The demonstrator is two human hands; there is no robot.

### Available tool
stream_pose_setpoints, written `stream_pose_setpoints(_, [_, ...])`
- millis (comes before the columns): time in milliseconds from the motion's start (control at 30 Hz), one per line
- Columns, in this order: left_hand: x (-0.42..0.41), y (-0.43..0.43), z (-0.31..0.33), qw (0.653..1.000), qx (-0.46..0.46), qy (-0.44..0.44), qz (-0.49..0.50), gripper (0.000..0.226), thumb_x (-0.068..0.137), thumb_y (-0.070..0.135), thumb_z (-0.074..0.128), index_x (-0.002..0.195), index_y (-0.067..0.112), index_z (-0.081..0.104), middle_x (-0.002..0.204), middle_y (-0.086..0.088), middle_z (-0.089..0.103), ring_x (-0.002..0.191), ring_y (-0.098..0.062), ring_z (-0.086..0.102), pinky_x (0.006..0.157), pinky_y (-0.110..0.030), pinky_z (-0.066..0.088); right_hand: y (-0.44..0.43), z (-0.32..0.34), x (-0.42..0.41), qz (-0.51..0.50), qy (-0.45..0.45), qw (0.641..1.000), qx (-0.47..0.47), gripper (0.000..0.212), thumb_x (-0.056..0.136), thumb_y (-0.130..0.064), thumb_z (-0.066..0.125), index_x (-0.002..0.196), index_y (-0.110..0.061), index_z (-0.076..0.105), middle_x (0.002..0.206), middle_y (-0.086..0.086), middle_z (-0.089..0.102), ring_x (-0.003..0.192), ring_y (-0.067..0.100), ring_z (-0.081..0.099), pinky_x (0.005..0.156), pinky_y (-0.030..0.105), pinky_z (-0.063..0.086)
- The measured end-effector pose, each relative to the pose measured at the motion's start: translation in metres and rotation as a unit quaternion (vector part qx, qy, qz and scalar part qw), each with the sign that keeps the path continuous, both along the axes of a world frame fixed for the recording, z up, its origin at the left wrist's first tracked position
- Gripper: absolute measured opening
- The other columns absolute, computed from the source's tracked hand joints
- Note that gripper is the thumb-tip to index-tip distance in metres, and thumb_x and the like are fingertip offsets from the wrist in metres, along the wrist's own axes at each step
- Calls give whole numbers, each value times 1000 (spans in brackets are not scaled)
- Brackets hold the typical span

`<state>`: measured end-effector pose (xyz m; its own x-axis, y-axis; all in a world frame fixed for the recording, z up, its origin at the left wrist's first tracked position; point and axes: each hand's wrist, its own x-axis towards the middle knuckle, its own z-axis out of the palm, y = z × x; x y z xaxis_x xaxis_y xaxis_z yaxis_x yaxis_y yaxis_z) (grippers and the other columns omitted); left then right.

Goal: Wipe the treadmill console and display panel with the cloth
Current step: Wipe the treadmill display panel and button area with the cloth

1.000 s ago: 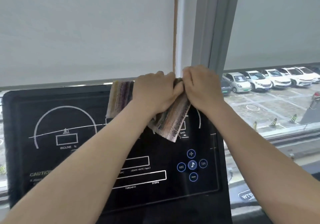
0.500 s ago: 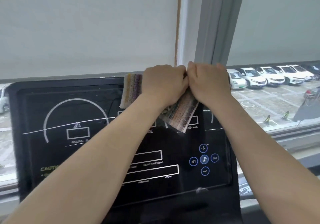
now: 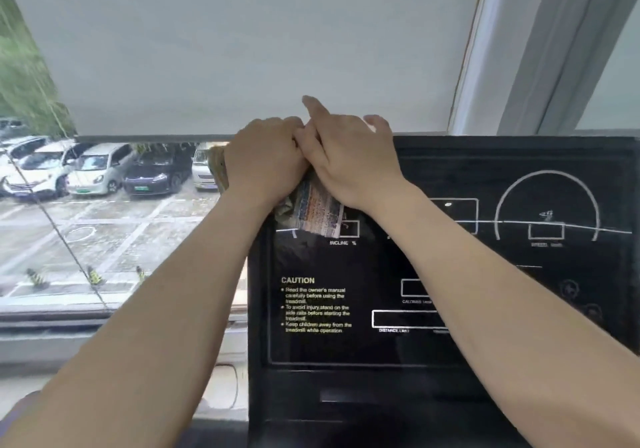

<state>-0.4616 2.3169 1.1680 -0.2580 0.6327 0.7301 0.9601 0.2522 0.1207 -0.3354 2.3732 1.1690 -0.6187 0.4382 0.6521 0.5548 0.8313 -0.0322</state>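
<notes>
The black treadmill console [image 3: 519,157] with its dark display panel [image 3: 363,343] fills the right half of the view. A striped multicoloured cloth [image 3: 317,214] hangs over the console's top left corner. My left hand [image 3: 265,162] grips the cloth with curled fingers at that corner. My right hand [image 3: 349,157] lies on the cloth right beside it, palm down, with the index finger stretched upward. Most of the cloth is hidden under both hands; a small edge shows left of my left hand.
A white roller blind [image 3: 242,49] hangs just behind the console top. To the left, the window [image 3: 104,222] looks onto parked cars, with a thin blind cord crossing it. A grey window frame [image 3: 540,49] rises at the upper right.
Both hands and the cloth have slid left along the console's top edge, from near its right side to its left corner. My right index finger has lifted. The view has swung left.
</notes>
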Motion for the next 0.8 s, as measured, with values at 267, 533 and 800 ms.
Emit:
stream_pose_setpoints(267, [0, -20, -36, 901, 140, -399, -99, 44, 94, 56, 44, 128, 29, 46, 109, 8, 61, 100, -17, 56, 85, -31, 40, -32, -29, -10, -57, -61, 994, 73, 57, 103, -35, 30, 155, -15, 16, 162, 3, 14, 150, 21, 6, 115, 57, 5])
stream_pose_setpoints(533, [6, -37, -56, 855, 130, -484, -129, 50, 98, 54, 37, 127, 14, 49, 106, 3, 60, 95, -16, 56, 80, -28, 40, -51, -64, -16, -95, -57, 986, 127, 59, 102, -33, 28, 154, -8, 20, 162, 10, 16, 149, 21, 12, 117, 52, 11])
stream_pose_setpoints(800, [8, -46, -71, 831, 140, -516, -153, 42, 101, 51, 30, 119, 20, 52, 100, 8, 62, 92, -9, 59, 76, -26, 43, -63, -71, -19, -123, -62, 984, 113, 59, 102, -34, 25, 155, -10, 16, 163, 9, 11, 150, 21, 8, 117, 52, 10])
